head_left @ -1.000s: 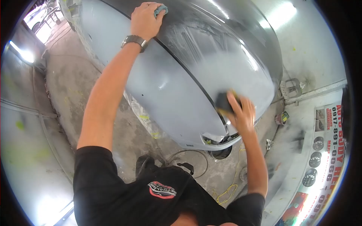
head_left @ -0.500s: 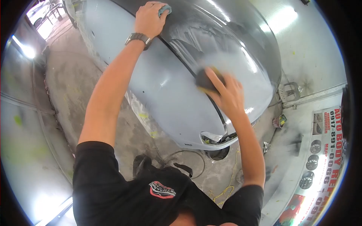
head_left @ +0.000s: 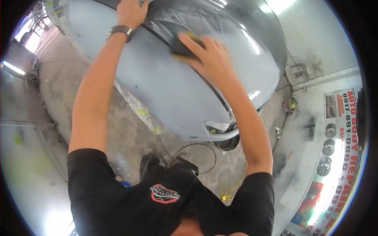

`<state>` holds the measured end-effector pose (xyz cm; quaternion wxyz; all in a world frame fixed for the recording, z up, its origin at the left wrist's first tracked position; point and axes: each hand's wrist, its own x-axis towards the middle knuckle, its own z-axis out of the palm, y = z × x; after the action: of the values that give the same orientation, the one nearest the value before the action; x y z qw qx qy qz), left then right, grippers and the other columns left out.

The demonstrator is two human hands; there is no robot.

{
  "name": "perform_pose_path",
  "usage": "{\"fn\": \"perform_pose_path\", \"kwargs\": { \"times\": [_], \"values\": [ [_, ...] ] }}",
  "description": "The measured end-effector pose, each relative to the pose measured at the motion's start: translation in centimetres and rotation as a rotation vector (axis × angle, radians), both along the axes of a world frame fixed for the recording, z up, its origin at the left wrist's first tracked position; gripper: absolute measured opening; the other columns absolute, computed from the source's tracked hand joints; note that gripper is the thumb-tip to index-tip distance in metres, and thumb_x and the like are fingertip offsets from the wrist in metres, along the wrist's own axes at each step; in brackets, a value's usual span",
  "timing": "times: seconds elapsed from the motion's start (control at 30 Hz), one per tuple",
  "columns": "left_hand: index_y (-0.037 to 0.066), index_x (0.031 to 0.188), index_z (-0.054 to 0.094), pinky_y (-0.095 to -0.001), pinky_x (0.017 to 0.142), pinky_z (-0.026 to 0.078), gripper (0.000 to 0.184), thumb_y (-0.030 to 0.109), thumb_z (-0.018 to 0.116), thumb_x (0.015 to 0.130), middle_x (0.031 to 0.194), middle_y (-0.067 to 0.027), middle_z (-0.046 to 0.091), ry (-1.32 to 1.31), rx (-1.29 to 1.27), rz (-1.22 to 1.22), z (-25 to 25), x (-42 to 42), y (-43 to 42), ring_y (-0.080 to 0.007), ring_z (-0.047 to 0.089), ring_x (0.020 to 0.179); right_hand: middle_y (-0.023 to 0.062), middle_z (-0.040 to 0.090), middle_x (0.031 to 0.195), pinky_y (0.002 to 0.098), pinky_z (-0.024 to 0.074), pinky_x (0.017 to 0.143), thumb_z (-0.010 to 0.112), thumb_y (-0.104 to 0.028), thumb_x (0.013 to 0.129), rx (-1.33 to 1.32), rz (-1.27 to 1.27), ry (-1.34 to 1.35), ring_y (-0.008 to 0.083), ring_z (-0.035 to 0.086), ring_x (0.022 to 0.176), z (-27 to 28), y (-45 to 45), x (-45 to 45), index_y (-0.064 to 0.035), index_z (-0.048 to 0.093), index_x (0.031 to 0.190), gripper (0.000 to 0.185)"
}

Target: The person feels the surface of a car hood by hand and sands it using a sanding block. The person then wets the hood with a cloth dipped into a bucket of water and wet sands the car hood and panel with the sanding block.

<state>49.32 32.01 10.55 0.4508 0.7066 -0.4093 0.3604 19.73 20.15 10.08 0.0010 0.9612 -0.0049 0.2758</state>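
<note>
My right hand is closed around a dark sanding block with yellow edges, held against the car's hood. Motion blurs the fingers and the block. Toward the top edge, my left hand grips a bluish cloth, which is mostly hidden or cut off by the frame. It rests near the dark seam between the fender and the hood. The grey fender lies below that seam, its surface pale and matte. Around the block the hood is pale grey with streaks, turning glossy dark farther up.
The headlight sits at the car's near corner, above a dark bucket. Masking plastic lines the fender's lower edge. A yellow cord and a black hose lie on the floor. A plastic chair and small pot stand right.
My right hand has slid the sanding block up and left along the seam. My left hand has shifted up and left with the cloth, and the view has moved slightly.
</note>
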Motion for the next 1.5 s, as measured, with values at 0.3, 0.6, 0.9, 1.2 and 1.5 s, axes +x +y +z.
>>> {"fn": "perform_pose_path", "kwargs": {
  "times": [0.3,0.6,0.9,1.2,1.5],
  "values": [
    [0.014,0.121,0.077,-0.0434,0.100,0.053,0.031,0.035,0.069,0.100,0.123,-0.0107,0.074,-0.011,0.135,0.171,-1.3,2.6,-1.0,-0.0326,0.068,0.116,0.0086,0.071,0.117,0.0461,0.0517,0.083,0.086,-0.040,0.080,0.036,-0.137,-0.002,0.0295,0.067,0.097,-2.4,-1.5,-11.1,-0.0316,0.066,0.143,0.066],
    [0.015,0.129,0.075,-0.0416,0.105,0.051,0.036,0.040,0.065,0.104,0.132,-0.0093,0.071,-0.011,0.203,0.054,-1.5,2.8,-0.1,-0.0305,0.066,0.123,0.0090,0.064,0.111,0.0476,0.0533,0.083,0.081,-0.044,0.087,0.017,-0.337,-0.204,0.0273,0.067,0.098,-3.3,1.1,-3.2,-0.0387,0.052,0.153,0.073],
    [0.013,0.123,0.076,-0.0426,0.101,0.053,0.032,0.036,0.067,0.102,0.128,-0.0093,0.072,0.006,0.183,0.080,-0.9,2.0,-0.4,-0.0301,0.067,0.119,0.0173,0.066,0.114,0.0493,0.0546,0.087,0.071,-0.046,0.098,0.204,-0.899,-0.194,0.0374,0.068,0.104,-3.1,-20.4,-10.6,-0.0278,0.052,0.157,0.064],
    [0.011,0.129,0.074,-0.0401,0.105,0.050,0.034,0.033,0.068,0.104,0.129,-0.0111,0.072,-0.058,0.216,0.023,-1.3,3.1,-0.1,-0.0302,0.067,0.121,0.0176,0.064,0.103,0.0507,0.0556,0.076,0.083,-0.040,0.087,0.210,-0.643,-0.200,0.0393,0.067,0.092,-5.4,-1.6,-12.2,-0.0292,0.057,0.154,0.072],
    [0.009,0.126,0.074,-0.0416,0.103,0.051,0.033,0.032,0.070,0.102,0.129,-0.0115,0.071,-0.016,0.202,0.066,-1.1,2.6,-0.1,-0.0319,0.067,0.120,0.0194,0.066,0.122,0.0522,0.0560,0.090,0.070,-0.045,0.097,0.333,-1.090,-0.192,0.0397,0.069,0.110,-5.3,-24.3,-14.1,-0.0328,0.047,0.158,0.067]
  ]
}}
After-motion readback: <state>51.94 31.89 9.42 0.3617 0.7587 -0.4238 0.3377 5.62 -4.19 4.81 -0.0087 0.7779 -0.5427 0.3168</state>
